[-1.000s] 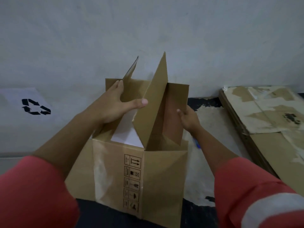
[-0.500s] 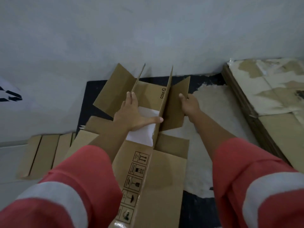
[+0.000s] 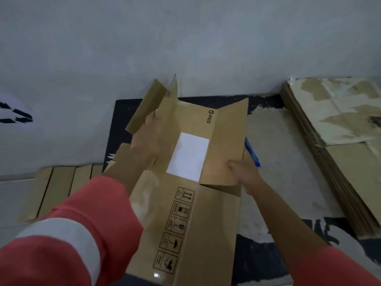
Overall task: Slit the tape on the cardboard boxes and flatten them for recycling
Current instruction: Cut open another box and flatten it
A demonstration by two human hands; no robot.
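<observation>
Head camera looks down on the cardboard box (image 3: 206, 234), which lies at the centre of your view, pressed nearly flat on the floor, its long axis running from 6 o'clock up toward 12. A column of printed handling symbols (image 3: 175, 230) runs down its near panel, and a white label (image 3: 188, 155) sits on the panel beyond.

Your left hand (image 3: 151, 139) is at about 10 o'clock of the label. It lies with fingers stretched straight along the fold where the left flap (image 3: 144, 108) rises at a tilt, and it grasps nothing that you can see.

Your right hand (image 3: 242, 172) is at 3 to 4 o'clock of the label, resting on the near corner of the right flap (image 3: 226, 141). It is blurred, so you cannot tell whether the fingers only press down or pinch the flap's edge.

A blue tool (image 3: 252, 152) lies on the floor just beside the right flap's outer edge, at 1 o'clock of your right hand and apart from it.

At 3 o'clock of the box, well apart, is a stack of flattened cardboard (image 3: 346, 162) with torn, pale patches on top. At 9 o'clock, cardboard strips (image 3: 59, 188) lie side by side on the floor. A dark mat (image 3: 120, 124) shows under the box's far end, and a black recycling mark (image 3: 16, 117) sits at the view's left edge. Both your sleeves (image 3: 82, 234) are red with a pale band.
</observation>
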